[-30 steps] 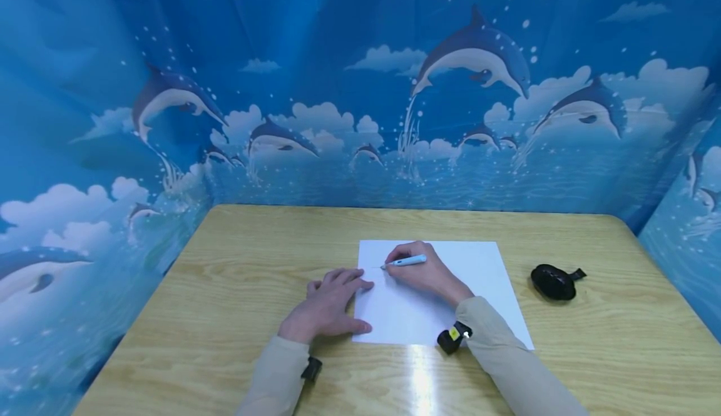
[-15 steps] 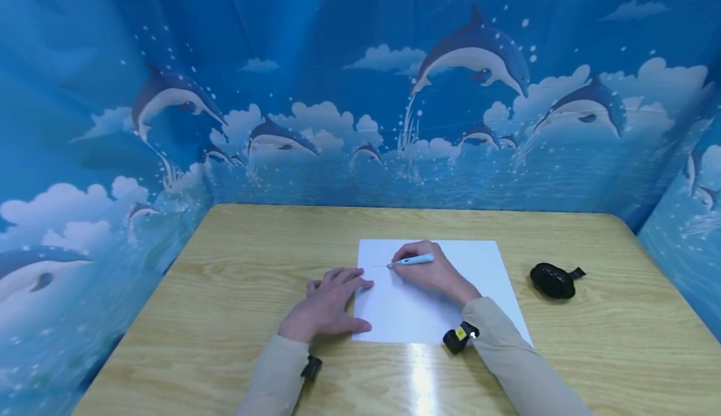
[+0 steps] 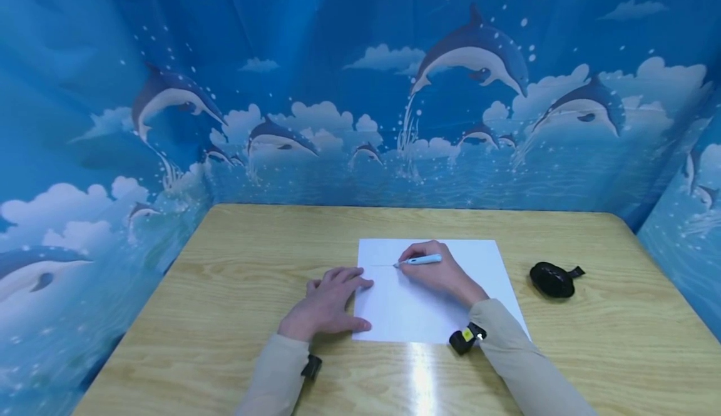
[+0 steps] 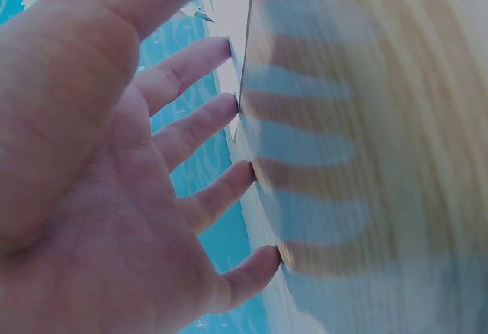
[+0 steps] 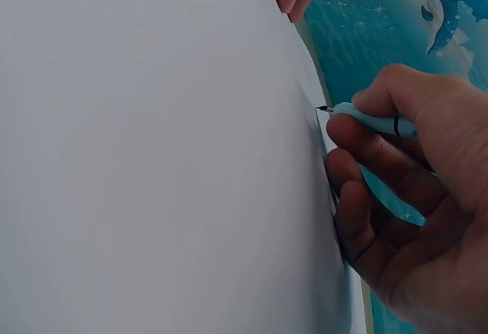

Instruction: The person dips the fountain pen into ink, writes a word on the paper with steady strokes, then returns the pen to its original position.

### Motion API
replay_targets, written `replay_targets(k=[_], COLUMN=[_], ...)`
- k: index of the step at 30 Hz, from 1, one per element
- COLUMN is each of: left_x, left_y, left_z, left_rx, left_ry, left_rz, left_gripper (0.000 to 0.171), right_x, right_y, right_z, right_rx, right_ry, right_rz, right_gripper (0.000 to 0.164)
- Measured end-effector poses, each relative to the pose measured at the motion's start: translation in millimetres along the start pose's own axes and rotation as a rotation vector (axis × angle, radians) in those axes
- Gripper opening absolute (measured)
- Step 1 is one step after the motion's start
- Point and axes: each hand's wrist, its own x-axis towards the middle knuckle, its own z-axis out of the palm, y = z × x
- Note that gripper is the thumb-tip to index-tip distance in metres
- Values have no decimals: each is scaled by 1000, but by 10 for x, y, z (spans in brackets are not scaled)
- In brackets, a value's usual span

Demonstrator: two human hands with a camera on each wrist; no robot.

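Note:
A white sheet of paper lies on the wooden table. My right hand pinches a light-blue fountain pen between thumb and fingers, its dark nib right at the paper. In the right wrist view, the pen has a pointed nib, and the lower fingers curl against the sheet. A thin line runs leftward from the nib. My left hand rests with spread fingers at the sheet's left edge. In the left wrist view, the fingertips of this hand touch down along the surface.
To the right of the paper sits a glossy black object, rounded with a short tab. The wooden table is backed by a blue curtain printed with dolphins. Both wrists carry small black cameras.
My right hand and the pen have slid a little to the right across the paper, and the thin line has grown longer behind the nib. The left hand has stayed in place.

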Motion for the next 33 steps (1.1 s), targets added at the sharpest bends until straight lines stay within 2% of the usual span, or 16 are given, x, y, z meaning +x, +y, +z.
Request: replay_targets(k=[33], left_x=[-20], left_y=[4], left_z=[6], left_rx=[-13], left_ry=[21], left_rz=[5], left_gripper=[74], right_x=[-96], right_y=[112], right_z=[-115], right_rx=[6], right_ry=[18], right_rz=[51], right_gripper=[6])
